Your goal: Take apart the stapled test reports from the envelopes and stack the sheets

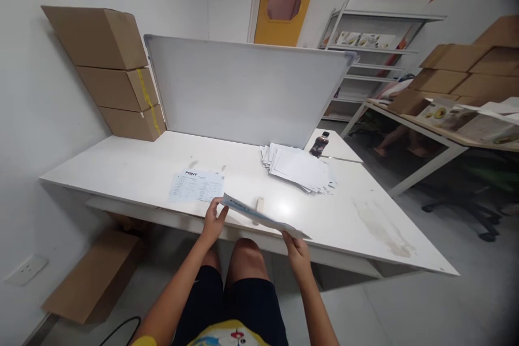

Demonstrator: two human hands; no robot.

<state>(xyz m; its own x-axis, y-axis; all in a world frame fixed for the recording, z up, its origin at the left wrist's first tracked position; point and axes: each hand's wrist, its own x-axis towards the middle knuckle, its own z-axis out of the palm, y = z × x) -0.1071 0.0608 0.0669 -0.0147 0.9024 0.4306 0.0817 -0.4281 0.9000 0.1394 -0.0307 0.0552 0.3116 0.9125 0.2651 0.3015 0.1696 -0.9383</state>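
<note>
Low in the centre of the frame, the grip of the left hand (214, 223) is closed on one end of a printed paper (259, 218), that of the right hand (297, 252) on the other, above the near edge of the counter (133, 165). Beyond, left of centre, printed sheets (197, 186) lie flat; right of centre, a paper stack (298, 166) lies near a bottle (319, 145).

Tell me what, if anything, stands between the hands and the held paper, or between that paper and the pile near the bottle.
Nothing visible separates the left hand or right hand from the paper; both grip it. Toward the pile, a small pale object sits just beyond the paper's middle.
</note>
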